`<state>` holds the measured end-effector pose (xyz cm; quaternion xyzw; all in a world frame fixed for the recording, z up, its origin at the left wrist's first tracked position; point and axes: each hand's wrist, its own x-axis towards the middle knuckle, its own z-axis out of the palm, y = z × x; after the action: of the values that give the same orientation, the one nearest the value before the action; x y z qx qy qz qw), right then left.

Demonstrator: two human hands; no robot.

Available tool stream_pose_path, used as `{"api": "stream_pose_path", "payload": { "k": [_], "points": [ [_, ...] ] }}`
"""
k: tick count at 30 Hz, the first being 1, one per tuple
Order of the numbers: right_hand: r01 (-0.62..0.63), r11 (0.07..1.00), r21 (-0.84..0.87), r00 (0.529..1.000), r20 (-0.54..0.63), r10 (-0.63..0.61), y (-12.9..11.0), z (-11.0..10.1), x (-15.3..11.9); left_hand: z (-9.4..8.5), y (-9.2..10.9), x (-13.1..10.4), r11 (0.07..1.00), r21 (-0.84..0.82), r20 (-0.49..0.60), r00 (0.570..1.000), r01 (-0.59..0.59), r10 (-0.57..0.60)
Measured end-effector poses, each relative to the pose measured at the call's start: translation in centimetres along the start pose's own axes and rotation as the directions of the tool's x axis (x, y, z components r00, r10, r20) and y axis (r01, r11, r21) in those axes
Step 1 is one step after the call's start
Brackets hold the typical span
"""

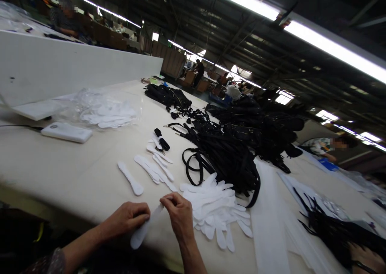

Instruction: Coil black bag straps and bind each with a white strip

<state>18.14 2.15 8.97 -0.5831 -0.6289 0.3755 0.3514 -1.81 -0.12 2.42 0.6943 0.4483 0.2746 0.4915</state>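
A white flat strip with a notched edge and a rounded end point(140, 234) is stretched between my two hands at the table's near edge. My left hand point(132, 218) is closed on its middle, thumb against the curled fingers. Higher up, my right hand point(178, 212) pinches the strip's upper end between thumb and fingertips. Just beyond lie a single matching strip point(130, 178) and a small group of strips point(153, 168). Beside my right hand spreads a large heap of the same white strips point(218, 209).
Black straps point(223, 153) and black bags point(256, 121) are piled further back. A coiled black strap point(162, 139), a white power bank point(66, 132) and a plastic bag of strips point(108, 112) lie on the table. Another person's hand point(366, 258) rests at lower right.
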Motion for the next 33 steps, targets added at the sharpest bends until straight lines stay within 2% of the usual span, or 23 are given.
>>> {"api": "stream_pose_path", "payload": {
  "k": [2,4,6,8,10,11,13,14,15,17,20,23,25,28,33],
  "points": [
    [0.007,0.999,0.035,0.999,-0.044,-0.005,0.0,-0.7,0.4,0.1,-0.2,0.0,1.0,0.006,-0.002,1.0,0.012,-0.012],
    [0.018,0.998,0.055,0.994,-0.111,-0.012,0.1,-2.3,1.1,0.0,-0.1,0.1,0.999,-0.036,0.023,0.999,0.025,-0.025],
    [0.013,0.999,0.051,0.98,-0.199,-0.002,0.4,-5.1,2.0,-0.1,0.2,0.0,0.994,-0.108,0.05,0.998,0.034,-0.029],
    [-0.013,1.0,-0.005,0.958,-0.288,0.011,1.2,-8.9,3.0,-0.4,0.6,0.0,0.987,-0.155,0.052,0.998,0.04,-0.033],
    [-0.057,0.984,-0.17,0.925,-0.38,-0.012,2.3,-12.7,3.8,-0.6,0.9,0.0,0.984,-0.173,0.035,0.999,0.04,-0.035],
    [-0.072,0.952,-0.299,0.902,-0.426,-0.065,2.9,-14.3,4.1,-0.7,1.0,0.0,0.982,-0.182,0.03,0.999,0.042,-0.038],
    [-0.058,0.863,-0.502,0.861,-0.462,-0.211,4.1,-16.2,4.3,-0.6,0.9,0.1,0.98,-0.197,0.02,0.999,0.043,-0.04],
    [-0.03,0.828,-0.56,0.851,-0.449,-0.273,4.6,-16.4,4.2,-0.5,0.8,0.2,0.979,-0.202,0.014,0.999,0.041,-0.039],
    [0.012,0.812,-0.584,0.853,-0.417,-0.313,5.0,-16.0,3.9,-0.4,0.6,0.3,0.978,-0.204,0.005,0.999,0.037,-0.037],
    [0.105,0.819,-0.564,0.893,-0.309,-0.326,5.4,-13.6,3.3,-0.5,0.3,0.6,0.98,-0.197,-0.017,0.999,0.025,-0.028],
    [0.196,0.857,-0.476,0.954,-0.107,-0.278,5.3,-7.8,2.5,-1.6,-0.1,1.2,0.992,-0.125,-0.095,0.995,-0.004,-0.008],
    [0.267,0.888,-0.375,0.962,0.048,-0.269,4.3,-2.4,2.0,-3.7,-1.1,1.7,0.999,0.047,-0.235,0.971,-0.024,0.034],
    [0.312,0.9,-0.304,0.949,0.131,-0.285,3.5,0.1,1.9,-5.1,-2.0,1.8,0.982,0.19,-0.321,0.945,-0.003,0.065],
    [0.335,0.912,-0.236,0.934,0.214,-0.288,2.5,2.0,1.7,-6.3,-3.6,1.5,0.927,0.368,-0.403,0.91,0.065,0.096],
    [0.217,0.969,-0.121,0.957,0.222,-0.187,1.8,2.4,1.3,-6.9,-4.7,0.9,0.842,0.529,-0.428,0.889,0.102,0.161]
  ]
}}
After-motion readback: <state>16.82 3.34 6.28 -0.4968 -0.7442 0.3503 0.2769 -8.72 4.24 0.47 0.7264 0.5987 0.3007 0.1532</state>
